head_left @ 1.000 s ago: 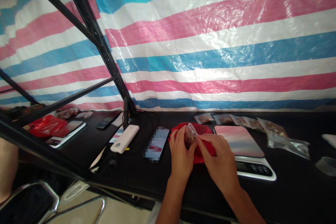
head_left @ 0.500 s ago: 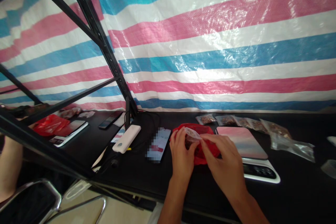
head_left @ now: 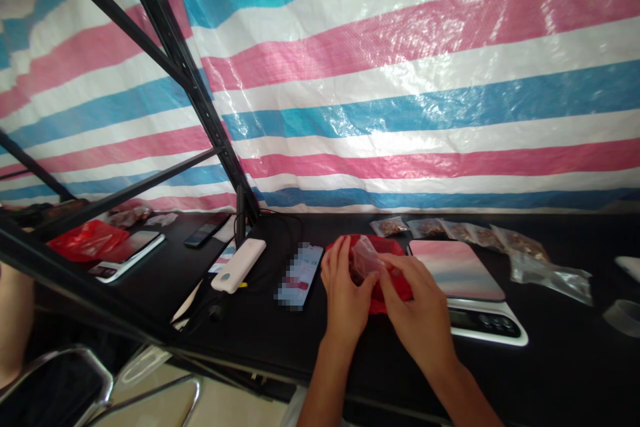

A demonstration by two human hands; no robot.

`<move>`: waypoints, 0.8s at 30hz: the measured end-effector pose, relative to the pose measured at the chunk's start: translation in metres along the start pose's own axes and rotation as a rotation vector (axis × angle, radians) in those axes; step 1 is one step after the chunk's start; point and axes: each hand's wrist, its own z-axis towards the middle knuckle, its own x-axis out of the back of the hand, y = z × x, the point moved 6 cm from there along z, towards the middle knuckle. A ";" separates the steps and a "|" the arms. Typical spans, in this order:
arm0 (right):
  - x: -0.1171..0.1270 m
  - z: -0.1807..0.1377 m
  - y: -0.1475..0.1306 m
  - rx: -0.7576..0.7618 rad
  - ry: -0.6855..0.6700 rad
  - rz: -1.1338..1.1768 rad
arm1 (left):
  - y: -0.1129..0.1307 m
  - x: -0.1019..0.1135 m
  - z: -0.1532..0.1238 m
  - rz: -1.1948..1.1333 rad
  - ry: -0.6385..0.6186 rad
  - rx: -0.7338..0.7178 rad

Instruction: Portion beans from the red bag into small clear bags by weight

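My left hand and my right hand both pinch a small clear plastic bag with brownish bits inside. They hold it just above a red plastic bag lying on the black table. A digital scale with a shiny flat top sits right beside my right hand.
A phone and a white power bank lie left of my hands. Several filled clear bags lie behind the scale. A black metal rack frame crosses the left side. Farther left are another scale and red bag.
My fingers have worked the small clear bag slightly, and its top has shifted between them. The hands stay over the red bag.
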 end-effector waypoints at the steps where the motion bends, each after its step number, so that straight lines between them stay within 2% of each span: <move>1: 0.000 0.000 -0.002 0.015 -0.007 0.007 | 0.001 0.000 0.000 0.001 -0.007 -0.007; 5: 0.003 0.002 -0.005 0.031 0.013 -0.007 | 0.001 -0.002 -0.001 -0.020 -0.058 0.016; 9: 0.003 0.002 -0.006 0.035 0.010 -0.005 | 0.001 0.002 0.000 -0.026 -0.001 0.003; 16: 0.001 0.001 -0.006 0.051 0.022 -0.003 | 0.001 0.004 0.000 -0.001 0.021 -0.014; 18: 0.009 0.005 0.000 0.028 0.097 -0.025 | 0.003 0.005 0.000 0.021 0.023 -0.034; 20: 0.026 0.012 0.015 -0.042 0.228 -0.062 | 0.005 0.004 -0.001 0.045 0.004 -0.043; 24: 0.088 0.021 0.074 -0.362 0.548 -0.069 | 0.004 0.003 -0.002 0.057 -0.030 -0.055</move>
